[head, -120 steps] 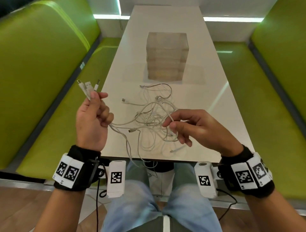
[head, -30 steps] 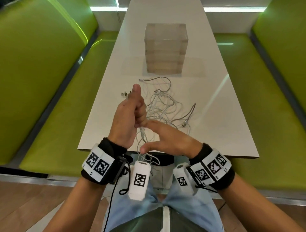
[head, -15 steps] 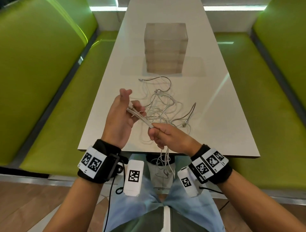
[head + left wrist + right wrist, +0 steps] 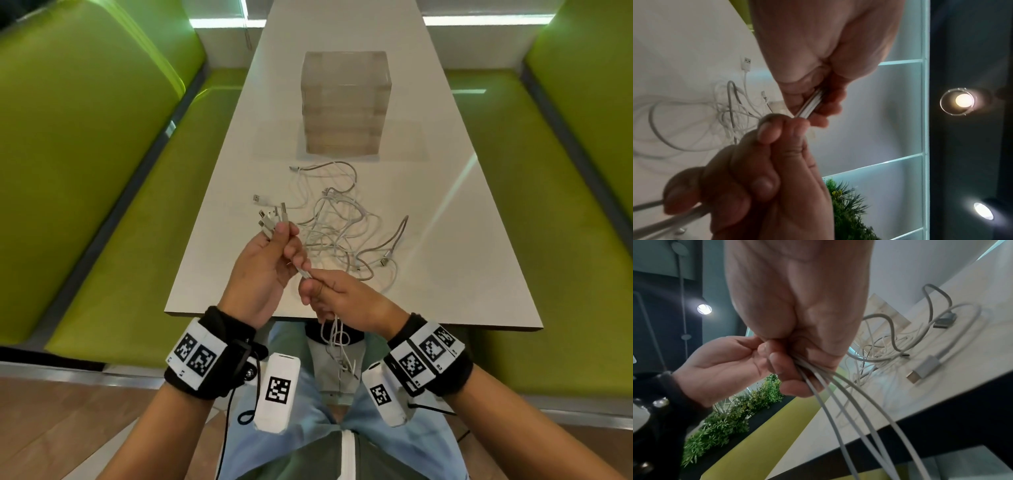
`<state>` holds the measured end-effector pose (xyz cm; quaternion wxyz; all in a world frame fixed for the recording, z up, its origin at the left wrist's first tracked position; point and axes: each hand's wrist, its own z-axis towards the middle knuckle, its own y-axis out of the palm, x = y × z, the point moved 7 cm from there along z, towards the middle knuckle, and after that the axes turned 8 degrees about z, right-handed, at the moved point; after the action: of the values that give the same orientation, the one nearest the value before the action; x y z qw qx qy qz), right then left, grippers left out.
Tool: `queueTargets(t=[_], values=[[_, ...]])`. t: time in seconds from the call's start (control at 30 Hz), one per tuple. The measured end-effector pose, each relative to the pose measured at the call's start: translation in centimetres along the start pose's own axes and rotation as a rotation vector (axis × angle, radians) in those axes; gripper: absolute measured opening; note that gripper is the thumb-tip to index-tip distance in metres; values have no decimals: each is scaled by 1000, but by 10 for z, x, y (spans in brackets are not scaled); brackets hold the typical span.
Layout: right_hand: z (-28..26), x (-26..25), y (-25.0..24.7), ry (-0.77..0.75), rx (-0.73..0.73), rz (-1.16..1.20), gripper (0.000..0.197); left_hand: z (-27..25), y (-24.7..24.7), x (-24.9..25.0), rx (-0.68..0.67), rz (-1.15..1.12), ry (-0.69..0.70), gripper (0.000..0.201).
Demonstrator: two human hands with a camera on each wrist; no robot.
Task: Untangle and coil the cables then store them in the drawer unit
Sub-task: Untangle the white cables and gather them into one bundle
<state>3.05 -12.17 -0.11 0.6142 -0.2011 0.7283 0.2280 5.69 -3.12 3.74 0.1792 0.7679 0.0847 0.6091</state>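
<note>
My left hand point(image 4: 270, 263) grips a bundle of white cables point(image 4: 306, 273) with several plugs point(image 4: 272, 219) sticking out above its fingers. Close beside it, my right hand point(image 4: 337, 294) is curled round the same bundle point(image 4: 840, 395), whose strands point(image 4: 337, 346) hang down past the table edge to my lap. In the left wrist view the bundle point(image 4: 810, 104) runs between both fists. A tangle of white cables point(image 4: 339, 226) lies on the white table point(image 4: 445, 274) just beyond my hands. The clear drawer unit point(image 4: 345, 102) stands farther back, its drawers closed.
A grey braided cable with a metal USB plug point(image 4: 385, 262) lies at the right of the tangle. A loose USB plug point(image 4: 257, 198) rests at the left. Green bench seats point(image 4: 130, 219) flank the table on both sides. Potted greenery point(image 4: 731, 415) shows below.
Both hands have gathered the cable ends into one bundle. The left hand has risen slightly with the plugs fanned above it, and the right hand has closed in under it.
</note>
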Motion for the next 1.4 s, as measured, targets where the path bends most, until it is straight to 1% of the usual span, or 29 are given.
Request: queueTargets(t=[0.13, 0.2, 0.27, 0.33, 0.4, 0.43, 0.47, 0.53, 0.57, 0.6, 0.63, 0.7, 0.73, 0.77, 0.8, 0.87, 0.93, 1.0, 1.03, 1.07, 1.17, 1.23, 1.3, 1.4], values=[[-1, 0, 3, 14, 2, 99, 32, 0, 7, -2, -124, -182, -81, 28], [-2, 1, 5, 1, -7, 154, 32, -1, 4, -4, -153, -181, -65, 30], [-4, 2, 6, 3, -24, 173, 32, -2, 0, -6, -149, -149, -34, 27], [-6, -1, 4, -4, -37, 99, 28, -4, -3, -8, -150, -112, -26, 26], [-10, -10, -4, -29, -20, -117, 19, -5, -5, -7, -158, -31, -17, 22], [-13, -16, -14, -47, 15, -208, 20, -4, -7, -6, -146, 16, -2, 19], [-19, -25, -29, -67, 78, -234, 20, -3, -9, -4, -123, 49, 18, 17], [-38, -44, -68, -124, 276, -173, 14, -2, -15, -1, -73, 59, 47, 16], [-49, -49, -90, -127, 371, -209, 12, -3, -17, -1, -58, 51, 52, 16], [-58, -49, -109, -85, 426, -324, 11, -2, -18, -1, -48, 42, 52, 18], [-61, -42, -122, -3, 419, -481, 12, -2, -17, -2, -44, 37, 45, 21], [-58, -12, -130, 197, 269, -761, 19, -1, -14, -6, -52, 50, 27, 24], [-55, 6, -127, 267, 187, -833, 22, -1, -11, -8, -59, 65, 21, 24], [-53, 19, -123, 303, 143, -872, 24, -1, -8, -10, -65, 79, 19, 23], [-51, 27, -120, 289, 131, -912, 24, -1, -7, -11, -69, 89, 19, 22], [-47, 29, -116, 204, 138, -1008, 16, -1, -6, -12, -68, 99, 23, 19], [-48, 26, -115, 199, 99, -1067, 9, -1, -8, -10, -59, 108, 31, 17], [-53, 15, -114, 191, 50, -981, 7, 1, -9, -9, -37, 116, 40, 16], [-55, 3, -111, 157, 57, -897, 7, 2, -9, -9, -23, 117, 44, 15], [-56, -14, -109, 95, 97, -801, 7, 3, -8, -9, -9, 118, 46, 15], [-58, -61, -107, -130, 340, -440, 5, 5, 0, -14, 17, 119, 44, 17], [-51, -74, -101, -212, 420, -257, 9, 8, 9, -17, 29, 130, 40, 16], [-38, -73, -91, -230, 449, -139, 13, 10, 19, -19, 39, 149, 42, 17], [-23, -64, -81, -218, 498, -68, 16, 12, 28, -18, 55, 172, 48, 14]])
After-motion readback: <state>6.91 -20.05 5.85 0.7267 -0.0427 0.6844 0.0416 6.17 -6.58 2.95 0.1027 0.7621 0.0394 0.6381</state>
